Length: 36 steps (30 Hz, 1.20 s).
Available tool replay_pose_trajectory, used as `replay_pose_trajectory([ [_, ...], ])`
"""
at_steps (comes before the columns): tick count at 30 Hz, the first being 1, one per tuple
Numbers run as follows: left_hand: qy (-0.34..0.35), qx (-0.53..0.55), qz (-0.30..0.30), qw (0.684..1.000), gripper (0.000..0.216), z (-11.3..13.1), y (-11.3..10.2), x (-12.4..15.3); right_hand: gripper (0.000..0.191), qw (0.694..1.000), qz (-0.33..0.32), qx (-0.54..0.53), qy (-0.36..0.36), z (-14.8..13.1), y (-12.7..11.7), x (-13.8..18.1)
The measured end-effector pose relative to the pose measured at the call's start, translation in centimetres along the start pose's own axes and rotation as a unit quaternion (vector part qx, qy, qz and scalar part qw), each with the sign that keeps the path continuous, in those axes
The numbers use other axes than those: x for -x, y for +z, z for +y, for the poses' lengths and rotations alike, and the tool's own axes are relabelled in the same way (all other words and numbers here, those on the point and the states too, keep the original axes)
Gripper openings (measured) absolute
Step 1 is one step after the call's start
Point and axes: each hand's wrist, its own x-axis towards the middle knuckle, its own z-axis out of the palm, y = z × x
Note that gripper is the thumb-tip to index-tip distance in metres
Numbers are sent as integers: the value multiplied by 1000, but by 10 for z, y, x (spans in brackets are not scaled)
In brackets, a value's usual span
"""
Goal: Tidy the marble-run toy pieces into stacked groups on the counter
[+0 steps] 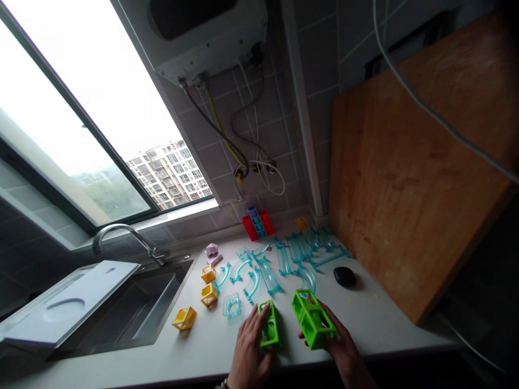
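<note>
My left hand (pixel 250 346) has its fingers closed on a green open-frame toy block (pixel 271 330), which stands on the counter. In my right hand (pixel 343 341) is a second green block (pixel 310 319), shaped like two open cubes joined and held tilted. Left of my hands lie yellow open-frame cubes, the nearest a yellow cube (pixel 184 319). A clear blue square piece (pixel 232 306) rests just beyond my left hand. Farther back are several clear blue track pieces, among them a straight track (pixel 268 275) and a curved track (pixel 252 285).
A stack of red and blue blocks (pixel 258 222) stands by the wall. Lilac pieces (pixel 212 253) lie near the sink (pixel 154 313), which a white board (pixel 68 302) partly covers. A black rounded object (pixel 344 276) is at right, before a large wooden board (pixel 405 178).
</note>
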Motion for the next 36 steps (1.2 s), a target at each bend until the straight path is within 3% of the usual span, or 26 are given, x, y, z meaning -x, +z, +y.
replay_pose_trajectory([
  [10,-13,40,-66,997,102,9,-6,-3,54,993,14,105,-44,-3,8,5],
  [19,-63,176,29,982,70,9,-12,-4,57,998,41,45,-30,-2,17,8],
  [29,-56,184,-2,981,87,11,-21,-9,56,998,50,25,-19,-13,20,7],
  [36,-91,254,11,963,78,12,-28,-17,56,998,53,25,-21,-8,17,5],
])
